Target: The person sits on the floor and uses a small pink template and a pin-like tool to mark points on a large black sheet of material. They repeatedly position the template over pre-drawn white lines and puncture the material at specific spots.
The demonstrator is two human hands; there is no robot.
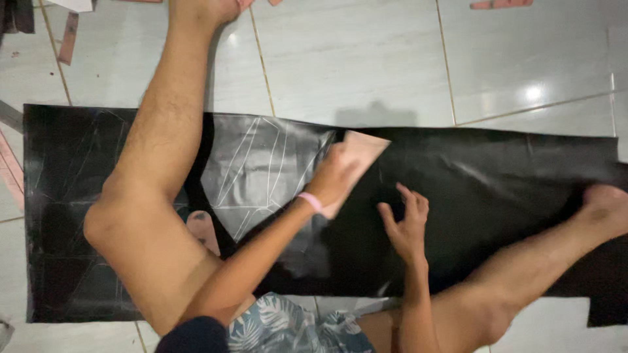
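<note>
Head view looks straight down on our legs and hands over a long black sheet point(497, 176) spread flat on pale floor tiles point(353, 59). White drawn lines point(252, 163) — angular outlines — mark the sheet's left half. Our left hand point(337, 176) is closed on a tan, flat template piece point(363, 149), which it holds against the sheet near its upper edge, mid-length. Our right hand point(405, 222) lies just beside it, open, fingers spread and bent, fingertips touching the black surface. We note our left leg point(157, 163) crossing the sheet and our right foot point(605, 206) resting on its right end. Another tan piece point(203, 230) lies on the sheet beside the left leg — partly hidden.
</note>
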